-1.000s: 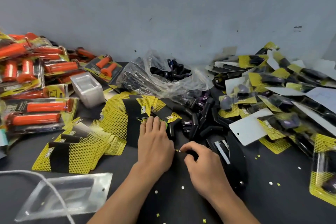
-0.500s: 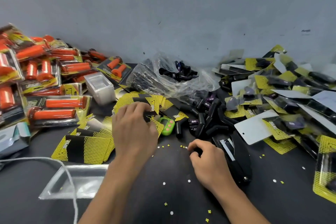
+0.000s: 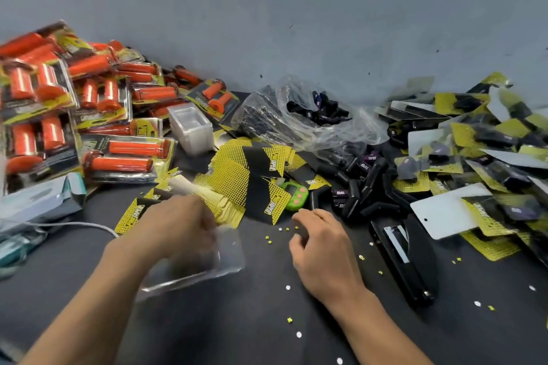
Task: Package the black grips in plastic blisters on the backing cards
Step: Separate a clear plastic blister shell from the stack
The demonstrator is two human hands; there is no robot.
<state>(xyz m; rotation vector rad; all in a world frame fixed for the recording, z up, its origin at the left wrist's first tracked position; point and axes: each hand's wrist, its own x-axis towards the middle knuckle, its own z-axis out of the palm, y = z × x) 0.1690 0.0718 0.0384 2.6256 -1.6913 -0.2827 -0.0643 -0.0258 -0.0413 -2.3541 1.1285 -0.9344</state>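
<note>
One plastic blister (image 3: 207, 264) was now under the left hand (image 3: 178, 228), front middle of the tabletop (image 3: 237, 329). Half a second earlier it lay untouched at the front left by the white cable (image 3: 86, 226), with that hand up over the backing cards (image 3: 252, 169). A second earlier the hand lay flat on the card spread beside the green gadget (image 3: 295, 193).

The left hand was motion-blurred, with fingers curled down over the blister's far edge, which read as a grip on it. I could not tell whether the blister was lifted or dragged. A pale blurred sheet just behind the hand might have been a card, unclear.

The right hand (image 3: 323, 246) had barely shifted and sat just in front of the loose black grips (image 3: 361, 190). Its fingers were curled, thumb toward the fingertips. Something dark may have been pinched there, but against the dark tabletop I could not tell.

More grips sat in the plastic bag (image 3: 314, 115) at the back. The stapler (image 3: 406, 258) lay just right of the right hand, with finished packs (image 3: 474, 157) heaped beyond it. Orange grip packs (image 3: 124, 157) were stacked far left, not part of this job.

Judgement: the shell had been fetched, so a new pack was starting. A grip would probably go into the blister next, then a card, then stapling.
</note>
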